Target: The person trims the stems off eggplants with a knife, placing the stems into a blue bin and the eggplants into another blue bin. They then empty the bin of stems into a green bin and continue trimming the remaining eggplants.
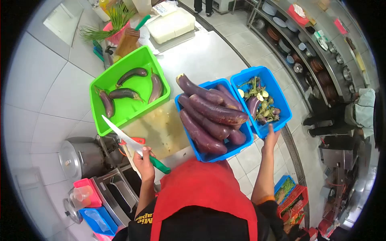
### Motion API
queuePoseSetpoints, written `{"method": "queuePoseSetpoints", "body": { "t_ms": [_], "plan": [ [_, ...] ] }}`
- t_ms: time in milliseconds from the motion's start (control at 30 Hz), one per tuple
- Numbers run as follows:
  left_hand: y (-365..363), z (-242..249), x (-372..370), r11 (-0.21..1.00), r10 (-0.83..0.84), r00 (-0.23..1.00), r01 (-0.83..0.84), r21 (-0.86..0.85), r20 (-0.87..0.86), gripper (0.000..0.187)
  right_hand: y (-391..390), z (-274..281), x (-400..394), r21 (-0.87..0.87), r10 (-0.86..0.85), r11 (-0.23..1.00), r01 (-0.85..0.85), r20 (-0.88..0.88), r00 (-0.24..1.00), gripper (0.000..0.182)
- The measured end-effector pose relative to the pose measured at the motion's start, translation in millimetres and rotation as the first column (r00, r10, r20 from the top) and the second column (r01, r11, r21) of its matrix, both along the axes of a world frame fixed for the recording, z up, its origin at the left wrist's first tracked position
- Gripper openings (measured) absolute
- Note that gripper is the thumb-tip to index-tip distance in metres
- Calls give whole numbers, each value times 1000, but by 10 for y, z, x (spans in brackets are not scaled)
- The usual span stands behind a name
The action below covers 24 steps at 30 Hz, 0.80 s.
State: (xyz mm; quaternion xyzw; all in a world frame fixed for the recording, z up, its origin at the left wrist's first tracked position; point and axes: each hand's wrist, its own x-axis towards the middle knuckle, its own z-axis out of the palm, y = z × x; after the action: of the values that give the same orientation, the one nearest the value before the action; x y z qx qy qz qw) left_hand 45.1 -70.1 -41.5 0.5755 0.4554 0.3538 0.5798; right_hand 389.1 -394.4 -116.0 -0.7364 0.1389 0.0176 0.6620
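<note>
My left hand [144, 162] is closed on a knife [122, 135] with a green handle; its blade points up and left over the corner of a green bin [152, 105]. Several whole eggplants [156, 86] lie spread in that bin. My right hand [272, 138] grips the near edge of a blue bin [284, 113], thumb over the rim and fingers hidden below. Inside are cut eggplant tops [264, 108] and eggplant pieces. Between my hands, a second blue bin [194, 149] is heaped with long peeled-tip eggplants [217, 110].
A stained cutting board [159, 128] lies under the bins, with a red-handled tool [134, 141] at its edge. Behind stand a white block [171, 26] and green stalks [116, 22]. A pot [82, 158] sits at left; shelves [297, 44] and another person [360, 112] are at right.
</note>
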Motion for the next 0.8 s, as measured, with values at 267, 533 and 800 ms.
{"method": "queuePoseSetpoints", "body": {
  "t_ms": [267,533,800],
  "plan": [
    [-250,286,654,993,2,996,8,121,-85,31,855,-141,1192,-419,300,884,-206,173,938,58],
    [-534,326,769,974,109,984,-76,215,-144,29,2206,-172,1853,-359,568,798,-484,181,803,58],
    [-728,-17,770,998,-35,974,45,43,-224,35,2004,-53,1486,-257,873,478,-840,36,486,61]
  ]
}}
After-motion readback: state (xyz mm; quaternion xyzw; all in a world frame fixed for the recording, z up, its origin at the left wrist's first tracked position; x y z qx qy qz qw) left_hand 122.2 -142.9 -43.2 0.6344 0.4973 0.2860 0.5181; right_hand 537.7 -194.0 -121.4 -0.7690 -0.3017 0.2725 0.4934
